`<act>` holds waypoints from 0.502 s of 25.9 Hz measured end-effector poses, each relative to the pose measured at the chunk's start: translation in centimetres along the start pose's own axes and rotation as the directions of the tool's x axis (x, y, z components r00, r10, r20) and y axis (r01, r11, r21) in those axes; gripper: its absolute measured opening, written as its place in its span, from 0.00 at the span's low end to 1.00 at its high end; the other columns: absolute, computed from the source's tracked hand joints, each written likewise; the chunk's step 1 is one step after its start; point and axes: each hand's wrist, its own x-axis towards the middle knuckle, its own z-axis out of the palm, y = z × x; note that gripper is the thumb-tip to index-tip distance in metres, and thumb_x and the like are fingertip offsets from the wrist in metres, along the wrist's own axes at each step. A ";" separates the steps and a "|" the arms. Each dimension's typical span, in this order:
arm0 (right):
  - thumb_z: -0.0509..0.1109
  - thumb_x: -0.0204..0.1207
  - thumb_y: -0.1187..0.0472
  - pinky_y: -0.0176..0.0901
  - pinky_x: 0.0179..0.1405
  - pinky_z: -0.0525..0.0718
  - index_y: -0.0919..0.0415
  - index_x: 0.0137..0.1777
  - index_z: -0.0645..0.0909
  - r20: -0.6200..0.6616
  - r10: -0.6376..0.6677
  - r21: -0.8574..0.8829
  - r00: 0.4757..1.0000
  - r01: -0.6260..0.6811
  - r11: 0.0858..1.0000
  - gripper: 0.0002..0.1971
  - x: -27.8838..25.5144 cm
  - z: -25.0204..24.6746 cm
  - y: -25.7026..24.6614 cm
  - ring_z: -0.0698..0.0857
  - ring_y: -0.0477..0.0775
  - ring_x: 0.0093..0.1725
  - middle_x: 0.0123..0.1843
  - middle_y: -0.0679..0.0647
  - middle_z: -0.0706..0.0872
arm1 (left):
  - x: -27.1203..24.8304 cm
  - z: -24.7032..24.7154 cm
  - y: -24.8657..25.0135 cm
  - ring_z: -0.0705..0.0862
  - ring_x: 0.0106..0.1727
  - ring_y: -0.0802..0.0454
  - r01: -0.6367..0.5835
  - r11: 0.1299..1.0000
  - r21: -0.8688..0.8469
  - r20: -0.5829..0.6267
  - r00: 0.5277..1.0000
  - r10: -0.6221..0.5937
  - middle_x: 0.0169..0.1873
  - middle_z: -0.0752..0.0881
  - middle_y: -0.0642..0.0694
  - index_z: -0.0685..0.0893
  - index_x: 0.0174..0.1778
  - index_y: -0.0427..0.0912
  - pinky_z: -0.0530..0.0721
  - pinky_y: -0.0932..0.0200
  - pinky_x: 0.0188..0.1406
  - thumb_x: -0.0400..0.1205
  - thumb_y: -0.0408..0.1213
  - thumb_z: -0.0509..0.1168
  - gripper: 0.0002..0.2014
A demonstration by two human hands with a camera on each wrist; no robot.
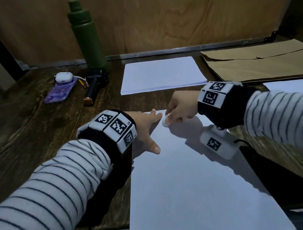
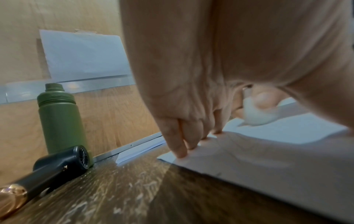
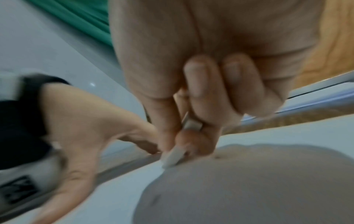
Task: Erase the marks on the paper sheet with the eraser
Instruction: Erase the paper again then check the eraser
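Observation:
A white paper sheet (image 1: 191,183) lies lengthwise on the dark wooden table, reaching from the front edge to mid-table. My left hand (image 1: 146,129) lies flat with straight, spread fingers on the sheet's far left corner (image 2: 178,157). My right hand (image 1: 177,109) pinches a small white eraser (image 1: 165,121) between thumb and fingers, its tip touching the paper near the far edge (image 3: 172,157). In the right wrist view, faint small dark marks (image 3: 217,156) show on the shaded paper beside the eraser. The eraser (image 2: 256,116) appears blurred in the left wrist view.
A stack of white paper (image 1: 161,74) lies behind the sheet. A green bottle (image 1: 86,36), a black handheld fan (image 1: 95,83), a purple phone (image 1: 59,91) and a white earbud case (image 1: 63,77) sit at the back left. Brown envelopes (image 1: 264,62) lie at the right.

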 end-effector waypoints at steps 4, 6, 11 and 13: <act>0.72 0.70 0.45 0.40 0.33 0.74 0.63 0.44 0.89 -0.002 0.059 0.028 0.998 -0.058 0.998 0.19 0.0 0.9 0.0 0.73 0.52 0.29 0.33 0.54 0.81 | 0.2 0.0 -0.1 0.50 0.84 0.48 0.006 1.000 -0.019 0.014 1.000 -0.006 0.84 0.40 0.55 0.38 0.83 0.52 0.55 0.51 0.79 0.72 0.58 0.72 0.56; 0.72 0.67 0.41 0.41 0.34 0.73 0.61 0.43 0.87 0.203 0.007 -0.005 0.979 -0.007 1.000 0.22 -2.0 2.3 0.0 0.72 0.53 0.31 0.33 0.54 0.80 | 0.3 0.2 -0.1 0.50 0.84 0.49 0.011 1.000 -0.010 0.016 1.000 -0.011 0.83 0.39 0.55 0.37 0.83 0.52 0.56 0.52 0.79 0.72 0.58 0.72 0.56; 0.70 0.73 0.50 0.36 0.31 0.71 0.64 0.59 0.86 -0.044 0.161 -0.053 0.986 -0.163 0.985 0.21 0.3 -0.4 -0.4 0.73 0.52 0.33 0.37 0.54 0.81 | 0.4 0.2 -0.2 0.51 0.84 0.49 -0.003 1.000 -0.012 0.000 1.000 0.003 0.84 0.39 0.54 0.37 0.83 0.50 0.57 0.53 0.79 0.71 0.59 0.71 0.56; 0.69 0.74 0.50 0.37 0.33 0.73 0.64 0.57 0.87 -0.050 0.157 -0.033 0.986 -0.158 0.987 0.20 0.6 0.0 -0.3 0.75 0.53 0.34 0.37 0.54 0.82 | 0.5 0.2 -0.3 0.51 0.84 0.49 0.001 1.000 -0.008 0.007 1.000 -0.001 0.84 0.39 0.54 0.37 0.83 0.50 0.57 0.53 0.79 0.71 0.59 0.72 0.57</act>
